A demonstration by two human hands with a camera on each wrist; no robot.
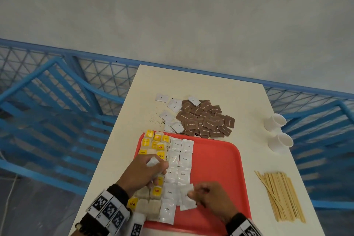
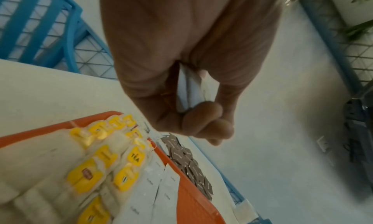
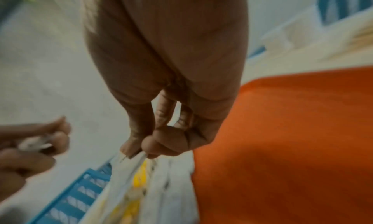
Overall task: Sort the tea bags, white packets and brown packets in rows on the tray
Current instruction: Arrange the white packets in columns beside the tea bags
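While tea bags (image 1: 153, 143) with yellow tags fill the left rows of the red tray (image 1: 216, 161), glossy white packets (image 1: 179, 161) lie in two columns just beside them, and brown packets (image 1: 206, 119) sit heaped on the table (image 1: 247, 101) beyond the tray. Left hand (image 1: 142, 171), fingers curled, grips spare white packets above the tea bags. Right hand (image 1: 209, 196) pinches one white packet (image 1: 186, 200) at the second column's near end.
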